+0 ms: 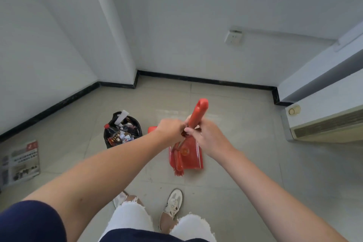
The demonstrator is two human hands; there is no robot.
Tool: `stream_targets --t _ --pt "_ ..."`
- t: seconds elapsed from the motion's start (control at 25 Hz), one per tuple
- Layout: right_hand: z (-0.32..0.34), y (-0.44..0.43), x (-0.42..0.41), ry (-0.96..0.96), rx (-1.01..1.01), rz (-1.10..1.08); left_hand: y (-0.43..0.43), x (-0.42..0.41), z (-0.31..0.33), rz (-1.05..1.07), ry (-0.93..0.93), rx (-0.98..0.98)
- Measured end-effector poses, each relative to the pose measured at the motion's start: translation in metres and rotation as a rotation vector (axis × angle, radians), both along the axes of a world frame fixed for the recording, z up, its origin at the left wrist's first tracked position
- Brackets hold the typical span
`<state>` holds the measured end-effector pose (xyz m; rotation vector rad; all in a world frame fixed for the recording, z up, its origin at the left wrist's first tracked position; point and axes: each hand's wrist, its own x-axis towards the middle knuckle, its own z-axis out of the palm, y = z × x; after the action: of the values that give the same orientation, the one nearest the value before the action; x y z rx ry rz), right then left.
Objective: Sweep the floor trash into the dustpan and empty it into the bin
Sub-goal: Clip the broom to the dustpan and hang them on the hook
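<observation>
A red plastic dustpan (193,156) hangs upright above the tiled floor (245,143), with a red-bristled hand brush (177,161) against it. The right hand (206,137) curls its fingers round the dustpan's handle, and the left hand (170,129) grips the brush's. A black-bagged bin (122,129) full of rubbish stands just to the left.

Both my arms are bare and stretched forward and down, meeting in the middle. My left hand (170,129) shows its back to the camera, fingers curled in at the lower end of the red handle (198,113). My right hand (208,138) is just beside it, touching it, with its fingers wrapped round the same handle and the wrist bent slightly inward. Left hand a bit blurred. Dark sleeve (29,222) on my left upper arm.
</observation>
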<state>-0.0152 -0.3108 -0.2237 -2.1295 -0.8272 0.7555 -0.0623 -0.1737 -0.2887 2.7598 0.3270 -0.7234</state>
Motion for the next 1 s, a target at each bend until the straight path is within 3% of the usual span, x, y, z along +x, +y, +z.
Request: stream_targets --t 0.16,0.52,0.76,1.0 --pt "0.068 0.045 0.034 -0.122 0.202 -0.028 0.046 0.027 0.078 -0.048 -0.183 0.144" --pt "0.189 0.181 0.058 -0.36 0.445 0.011 0.19 0.022 0.19 -0.069 -0.796 0.097" --pt "0.21 0.308 0.051 -0.37 0.451 0.053 0.313 0.017 0.199 0.04 -0.927 -0.117" --pt "0.208 0.436 0.039 -0.364 0.381 0.089 0.448 0.015 0.187 0.014 -0.904 -0.093"
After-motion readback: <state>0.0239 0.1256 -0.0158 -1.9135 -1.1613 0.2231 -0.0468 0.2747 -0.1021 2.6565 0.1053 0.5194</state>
